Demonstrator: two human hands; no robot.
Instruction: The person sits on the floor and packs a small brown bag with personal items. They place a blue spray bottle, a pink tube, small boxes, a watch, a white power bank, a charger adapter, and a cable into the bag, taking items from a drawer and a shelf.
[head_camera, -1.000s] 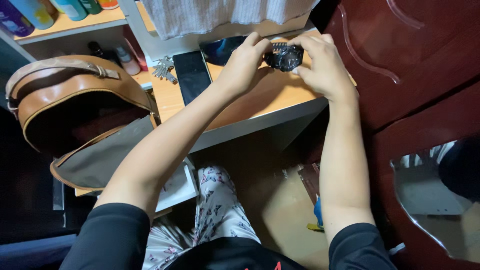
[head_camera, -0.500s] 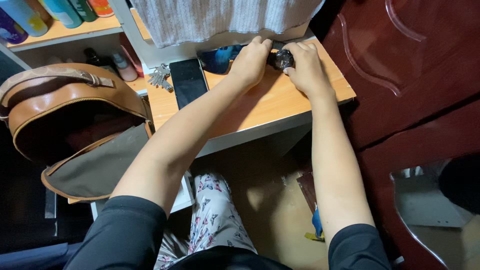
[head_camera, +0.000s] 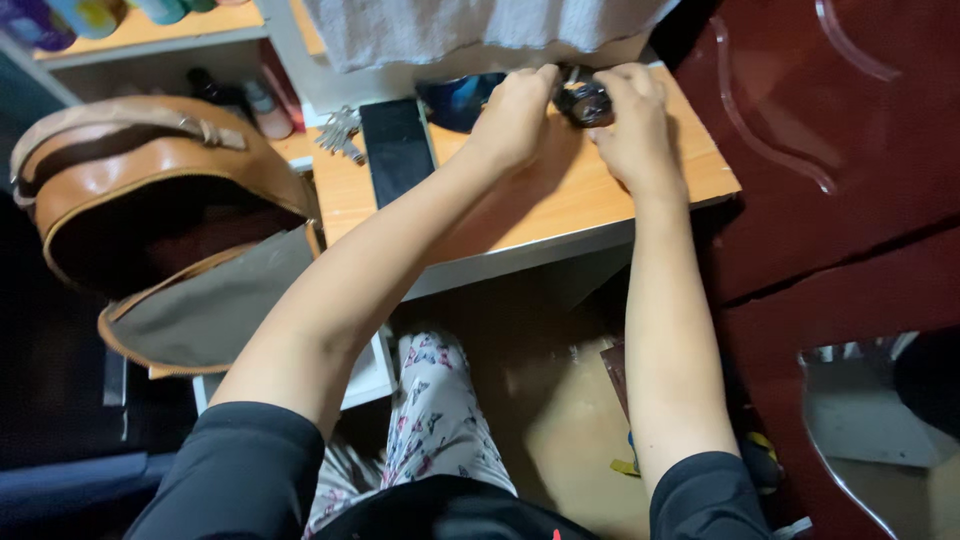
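A black wristwatch (head_camera: 583, 102) rests low over the back of the wooden desk (head_camera: 560, 205), held from both sides. My left hand (head_camera: 515, 115) grips its left part and my right hand (head_camera: 630, 125) pinches its right part. A dark blue pair of sunglasses (head_camera: 455, 100) lies just left of my left hand. A black phone (head_camera: 396, 150) lies flat further left, beside a bunch of keys (head_camera: 340, 133).
An open brown leather backpack (head_camera: 150, 215) stands at the left. Bottles (head_camera: 90, 15) line a shelf above it. A pale knitted cloth (head_camera: 480, 25) hangs over the desk's back. A dark red cabinet door (head_camera: 830, 130) stands close on the right.
Both hands lowered the watch from above the desk toward its back edge. The camera has shifted slightly.
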